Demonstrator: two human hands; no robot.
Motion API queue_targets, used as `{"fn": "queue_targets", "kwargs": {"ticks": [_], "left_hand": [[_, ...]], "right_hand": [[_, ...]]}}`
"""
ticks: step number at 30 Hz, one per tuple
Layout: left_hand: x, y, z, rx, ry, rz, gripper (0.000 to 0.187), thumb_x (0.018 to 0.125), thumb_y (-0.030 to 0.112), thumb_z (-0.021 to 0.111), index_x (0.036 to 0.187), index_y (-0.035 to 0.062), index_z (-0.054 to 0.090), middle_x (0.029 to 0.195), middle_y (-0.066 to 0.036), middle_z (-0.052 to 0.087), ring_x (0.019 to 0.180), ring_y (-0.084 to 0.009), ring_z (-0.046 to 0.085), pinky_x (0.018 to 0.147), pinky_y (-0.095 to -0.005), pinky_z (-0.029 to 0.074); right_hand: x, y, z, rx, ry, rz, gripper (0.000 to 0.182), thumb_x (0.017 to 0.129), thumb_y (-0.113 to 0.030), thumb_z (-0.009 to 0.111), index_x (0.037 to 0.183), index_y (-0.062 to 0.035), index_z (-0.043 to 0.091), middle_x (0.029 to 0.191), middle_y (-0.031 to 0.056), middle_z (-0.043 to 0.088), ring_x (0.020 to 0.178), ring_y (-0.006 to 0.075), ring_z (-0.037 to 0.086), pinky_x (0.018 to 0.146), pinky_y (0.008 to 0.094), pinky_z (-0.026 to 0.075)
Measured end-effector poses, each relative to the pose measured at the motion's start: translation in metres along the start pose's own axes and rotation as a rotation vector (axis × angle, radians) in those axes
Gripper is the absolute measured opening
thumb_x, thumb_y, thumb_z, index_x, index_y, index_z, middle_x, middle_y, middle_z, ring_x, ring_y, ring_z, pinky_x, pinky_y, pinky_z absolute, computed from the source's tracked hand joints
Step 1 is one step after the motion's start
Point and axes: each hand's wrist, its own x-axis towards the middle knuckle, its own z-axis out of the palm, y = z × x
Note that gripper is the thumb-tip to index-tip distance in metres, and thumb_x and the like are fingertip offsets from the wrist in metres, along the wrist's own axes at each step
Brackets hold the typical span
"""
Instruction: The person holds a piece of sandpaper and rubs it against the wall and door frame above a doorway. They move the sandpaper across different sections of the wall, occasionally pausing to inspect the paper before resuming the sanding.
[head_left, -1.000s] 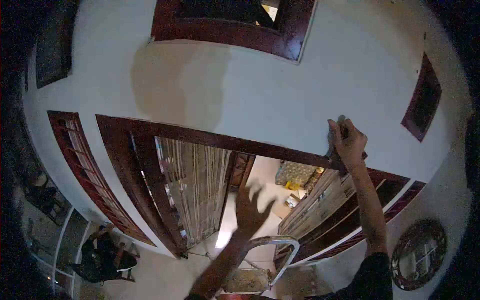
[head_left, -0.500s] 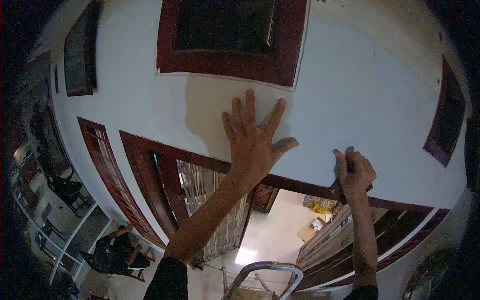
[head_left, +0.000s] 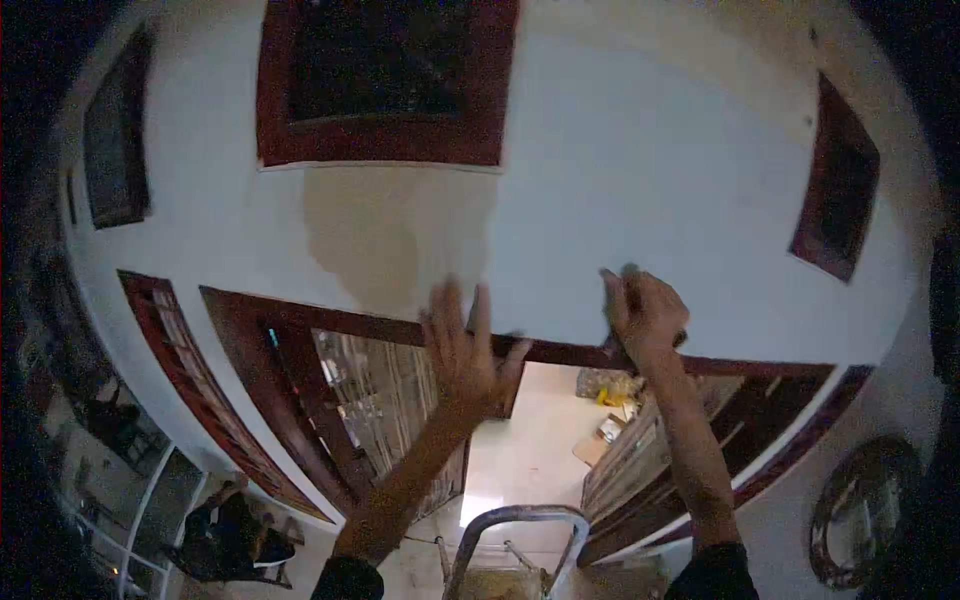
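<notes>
My left hand (head_left: 468, 352) has its fingers spread and holds nothing. It is slightly blurred, in front of the dark red-brown door frame (head_left: 560, 352) at the lower edge of the wall. My right hand (head_left: 650, 312) is curled into a fist close to the pale blue-white wall (head_left: 640, 180), just above the same frame. A little dark material shows at its edge, but what the fingers hold is hidden. Left of centre, a beige patch (head_left: 360, 235) of wall lies under the dark-framed window (head_left: 385, 145).
A metal ladder's top rail (head_left: 520, 515) rises directly below me. Beneath the frame, the doorway shows a bright floor (head_left: 520, 450) and several items along its far right. A seated person (head_left: 225, 530) is at lower left. A round-framed object (head_left: 865, 510) is at lower right.
My left hand has come down from the beige patch to the door frame. My right hand stays curled near the frame. The view has shifted, so the wall and window appear farther left.
</notes>
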Motion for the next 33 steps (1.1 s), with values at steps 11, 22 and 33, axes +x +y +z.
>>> {"fn": "queue_targets", "kwargs": {"ticks": [11, 22, 33], "left_hand": [[-0.277, 0.019, 0.051, -0.237, -1.173, -0.612, 0.073, 0.087, 0.068, 0.031, 0.077, 0.0069, 0.070, 0.080, -0.022, 0.065, 0.079, -0.0407, 0.063, 0.079, -0.0495, 0.048], [-0.304, 0.014, 0.065, -0.274, -0.933, -0.485, 0.067, 0.087, 0.061, 0.042, 0.063, 0.0040, 0.067, 0.062, -0.021, 0.062, 0.062, -0.0398, 0.062, 0.067, -0.0459, 0.050], [-0.285, 0.025, 0.052, -0.270, -0.731, -0.545, 0.064, 0.090, 0.052, 0.046, 0.050, 0.0041, 0.059, 0.047, -0.017, 0.052, 0.042, -0.0341, 0.051, 0.048, -0.0458, 0.042]], "right_hand": [[0.163, 0.029, 0.011, -0.177, 0.041, -0.176, 0.025, 0.090, -0.033, 0.052, 0.085, -0.0086, 0.059, 0.071, 0.0131, 0.065, 0.064, 0.0332, 0.064, 0.059, 0.0448, 0.051], [0.176, 0.032, -0.003, -0.245, -0.063, -0.207, 0.024, 0.088, -0.029, 0.051, 0.090, -0.0057, 0.056, 0.079, 0.0170, 0.065, 0.072, 0.0347, 0.065, 0.067, 0.0498, 0.052], [0.227, 0.102, -0.015, -0.322, 0.342, -0.339, 0.023, 0.088, -0.031, 0.052, 0.088, -0.0089, 0.059, 0.071, 0.0166, 0.065, 0.067, 0.0363, 0.064, 0.065, 0.0480, 0.051]]}}
